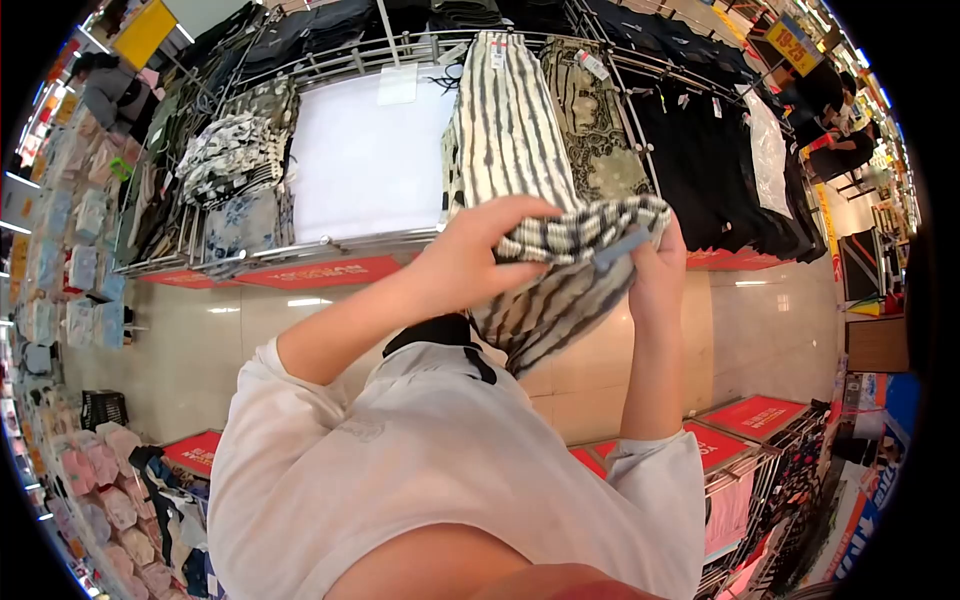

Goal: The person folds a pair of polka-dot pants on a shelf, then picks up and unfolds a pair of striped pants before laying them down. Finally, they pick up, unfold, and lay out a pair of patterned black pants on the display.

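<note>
Striped elastic-waist trousers [560, 305] in cream and dark grey hang from my two hands in front of my shirt. My left hand [470, 250] grips the gathered waistband on its left side, thumb below and fingers above. At the other end of the band, my right hand [660, 265] is closed on the fabric. A grey-blue strip [620, 247] lies along the waistband near my right thumb. Just beyond, similar striped trousers [510, 110] with a tag lie flat on the display rack. Their lower part is hidden behind the held pair.
The rack's metal rail [330, 245] runs across in front of me. White folded cloth [370, 160], patterned trousers [595, 120] and black garments [700, 160] lie on it. Behind me stand red-topped racks [755, 415]. A black basket [103, 408] sits at left. Other people are farther off.
</note>
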`<control>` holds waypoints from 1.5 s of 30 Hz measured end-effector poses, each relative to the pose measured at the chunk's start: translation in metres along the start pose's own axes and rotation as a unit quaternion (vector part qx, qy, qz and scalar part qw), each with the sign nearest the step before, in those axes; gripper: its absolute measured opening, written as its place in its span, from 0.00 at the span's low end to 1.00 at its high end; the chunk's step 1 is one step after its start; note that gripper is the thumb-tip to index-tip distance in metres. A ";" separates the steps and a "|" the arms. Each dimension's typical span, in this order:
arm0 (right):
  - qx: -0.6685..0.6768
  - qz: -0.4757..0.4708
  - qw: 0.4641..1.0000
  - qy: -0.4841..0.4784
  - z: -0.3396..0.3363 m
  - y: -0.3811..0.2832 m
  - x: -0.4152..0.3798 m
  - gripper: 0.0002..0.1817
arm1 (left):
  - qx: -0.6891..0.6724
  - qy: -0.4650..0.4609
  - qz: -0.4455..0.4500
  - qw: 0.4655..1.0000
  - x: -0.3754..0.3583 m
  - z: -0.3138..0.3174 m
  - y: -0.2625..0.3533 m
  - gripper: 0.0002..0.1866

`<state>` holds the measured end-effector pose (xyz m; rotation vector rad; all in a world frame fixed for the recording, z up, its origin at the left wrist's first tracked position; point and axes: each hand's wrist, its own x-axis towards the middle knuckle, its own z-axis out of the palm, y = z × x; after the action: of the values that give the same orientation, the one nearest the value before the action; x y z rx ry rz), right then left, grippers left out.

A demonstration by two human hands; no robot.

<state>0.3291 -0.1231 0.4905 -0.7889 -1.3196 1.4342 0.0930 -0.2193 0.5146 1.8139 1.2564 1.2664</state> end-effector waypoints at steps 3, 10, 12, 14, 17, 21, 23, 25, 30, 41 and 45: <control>0.000 -0.008 1.000 -0.010 -0.019 0.022 0.029 0.20 | 0.024 0.003 0.013 1.000 0.030 -0.006 -0.024 0.22; -0.120 -0.091 0.989 0.017 -0.002 -0.009 0.256 0.14 | 0.059 0.083 0.089 0.991 0.229 -0.087 -0.093 0.23; -0.032 -0.094 0.995 -0.023 0.023 -0.034 0.364 0.17 | 0.083 0.093 0.116 0.985 0.317 -0.139 -0.104 0.28; -0.089 -0.135 0.985 -0.054 0.048 -0.049 0.468 0.19 | -0.024 0.081 0.125 0.988 0.400 -0.188 -0.130 0.34; -0.106 -0.110 0.986 -0.063 0.076 -0.016 0.599 0.11 | -0.157 0.151 0.123 0.968 0.487 -0.219 -0.202 0.43; -0.096 -0.041 0.992 -0.073 0.082 0.120 0.703 0.17 | 0.060 0.244 0.032 0.967 0.527 -0.219 -0.399 0.32; -0.119 0.060 0.982 -0.137 0.056 0.217 0.744 0.16 | -0.005 0.235 -0.049 0.971 0.523 -0.210 -0.468 0.32; -0.141 0.104 0.981 -0.081 0.067 0.265 0.726 0.22 | 0.087 0.217 -0.034 0.972 0.521 -0.194 -0.562 0.33; -0.261 0.139 0.955 -0.011 0.041 0.416 0.767 0.18 | 0.099 0.210 -0.135 0.963 0.507 -0.160 -0.669 0.35; -0.463 -0.168 0.868 0.064 0.021 0.529 0.778 0.22 | 0.329 0.147 -0.192 0.913 0.502 -0.143 -0.684 0.33; -0.425 -0.172 0.885 0.087 0.067 0.458 0.653 0.22 | 0.374 0.265 -0.069 0.886 0.433 -0.164 -0.680 0.30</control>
<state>-0.0319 0.5111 0.1616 -1.1295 -1.8451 0.4424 -0.2615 0.4320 0.1578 1.8475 2.3989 1.3499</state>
